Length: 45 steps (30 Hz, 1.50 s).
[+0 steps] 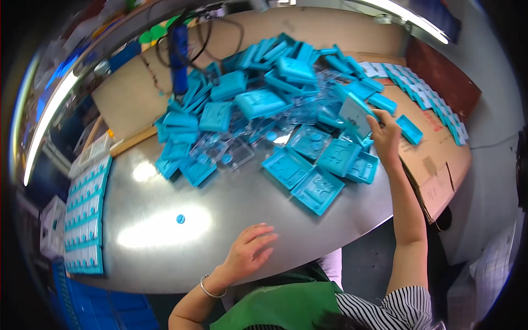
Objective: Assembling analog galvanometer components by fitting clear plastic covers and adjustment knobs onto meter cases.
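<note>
Head view: big heap of teal plastic trays (258, 104) mixed with clear blister shells piled on the shiny metal bench (231, 242). Right hand (384, 135) is stretched out at the pile's right edge, fingers pinching a flat teal tray (356, 114) tipped up on edge. Left hand (250, 250) rests on the bench's near edge, fingers loosely spread, holding nothing. One small blue round cap (180, 219) sits alone. Rows of white-and-teal packs (83, 220) line the left side, with more on the cardboard (434, 159) at right.
</note>
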Motion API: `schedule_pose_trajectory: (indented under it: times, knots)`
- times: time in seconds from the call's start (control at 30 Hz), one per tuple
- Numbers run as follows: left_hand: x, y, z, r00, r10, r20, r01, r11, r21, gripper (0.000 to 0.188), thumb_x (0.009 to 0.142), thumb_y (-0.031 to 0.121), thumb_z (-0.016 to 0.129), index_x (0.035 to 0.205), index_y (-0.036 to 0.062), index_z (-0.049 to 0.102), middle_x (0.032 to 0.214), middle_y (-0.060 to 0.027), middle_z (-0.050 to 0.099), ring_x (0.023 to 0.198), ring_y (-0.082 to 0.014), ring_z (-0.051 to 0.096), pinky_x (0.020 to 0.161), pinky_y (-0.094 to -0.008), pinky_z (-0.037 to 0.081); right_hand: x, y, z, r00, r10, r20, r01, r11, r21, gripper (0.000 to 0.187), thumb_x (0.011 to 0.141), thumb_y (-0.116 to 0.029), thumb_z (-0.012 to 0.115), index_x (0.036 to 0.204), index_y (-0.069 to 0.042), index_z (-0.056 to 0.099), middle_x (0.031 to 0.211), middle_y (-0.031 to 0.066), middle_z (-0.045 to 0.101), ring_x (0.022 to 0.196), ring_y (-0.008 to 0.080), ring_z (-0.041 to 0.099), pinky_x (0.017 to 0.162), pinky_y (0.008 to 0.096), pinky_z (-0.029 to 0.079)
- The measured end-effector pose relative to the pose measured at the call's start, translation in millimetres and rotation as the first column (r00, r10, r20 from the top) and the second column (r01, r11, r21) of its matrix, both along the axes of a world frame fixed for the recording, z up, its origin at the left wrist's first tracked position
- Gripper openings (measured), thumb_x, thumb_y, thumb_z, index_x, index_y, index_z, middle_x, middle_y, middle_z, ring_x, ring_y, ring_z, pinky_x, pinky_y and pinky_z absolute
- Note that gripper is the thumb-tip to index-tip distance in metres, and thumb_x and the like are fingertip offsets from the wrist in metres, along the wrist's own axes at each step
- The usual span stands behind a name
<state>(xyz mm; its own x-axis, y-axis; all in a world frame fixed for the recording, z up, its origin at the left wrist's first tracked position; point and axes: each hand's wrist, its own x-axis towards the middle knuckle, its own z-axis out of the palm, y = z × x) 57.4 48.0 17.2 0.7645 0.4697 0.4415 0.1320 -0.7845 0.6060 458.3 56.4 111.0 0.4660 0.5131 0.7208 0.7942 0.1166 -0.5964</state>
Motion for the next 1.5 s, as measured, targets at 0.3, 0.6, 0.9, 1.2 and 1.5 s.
schedule_pose_trajectory:
  times: [0.3,0.6,0.9,1.2,1.5]
  knots:
    - [-31.7,12.2,11.8,0.888,0.192,0.418,0.392,0.161,-0.906,0.059,0.085,0.020,0.067,0.133,-0.0022,0.039,0.124,-0.0132,0.055,0.111,-0.0258,0.056,0.085,-0.0399,0.051,-201.1,11.5,-13.6,0.461,0.535,-0.708,-0.886,0.324,-0.331,0.019,0.089,-0.015,0.062,0.101,0.000,0.063,0.071,-0.0003,0.057,0.052,0.0022,0.044,0.043,0.0189,0.033]
    - [-38.1,6.7,1.6,0.845,0.479,0.240,0.291,-0.034,-0.956,0.043,0.085,0.018,0.064,0.120,-0.0007,0.047,0.108,-0.0118,0.060,0.088,-0.0195,0.063,0.059,-0.0333,0.058,-250.8,8.3,-11.4,-0.098,0.598,-0.796,-0.702,0.525,0.481,0.022,0.096,-0.015,0.050,0.114,-0.003,0.049,0.062,-0.0016,0.039,0.045,0.0052,0.033,0.038,0.0217,0.026]
    - [-34.8,-1.9,2.8,0.889,0.421,0.178,0.231,-0.078,-0.970,0.045,0.081,0.021,0.067,0.118,0.0009,0.050,0.101,-0.0088,0.062,0.080,-0.0168,0.064,0.053,-0.0297,0.055,-254.3,3.4,-27.1,-0.155,0.780,-0.607,-0.731,0.322,0.601,0.017,0.096,-0.015,0.046,0.109,-0.005,0.050,0.056,-0.0026,0.031,0.040,0.0047,0.024,0.035,0.0214,0.021]
    - [-29.3,-12.3,8.5,0.913,0.374,0.164,0.180,-0.008,-0.984,0.036,0.083,0.016,0.065,0.113,-0.0003,0.053,0.100,-0.0085,0.062,0.079,-0.0161,0.063,0.053,-0.0287,0.054,-258.7,-5.2,-24.7,-0.112,0.722,-0.683,-0.760,0.381,0.527,0.015,0.096,-0.012,0.043,0.103,-0.003,0.051,0.055,-0.0033,0.031,0.039,0.0046,0.025,0.034,0.0215,0.023]
    - [-44.9,-5.5,-0.1,0.958,0.273,0.092,0.008,0.295,-0.955,0.031,0.085,0.015,0.065,0.109,-0.0030,0.057,0.097,-0.0081,0.063,0.081,-0.0146,0.061,0.059,-0.0303,0.056,-258.3,35.4,-27.7,-0.307,0.293,-0.905,-0.821,0.399,0.408,0.020,0.096,-0.015,0.042,0.109,-0.002,0.048,0.061,-0.0026,0.035,0.043,0.0055,0.031,0.035,0.0215,0.025]
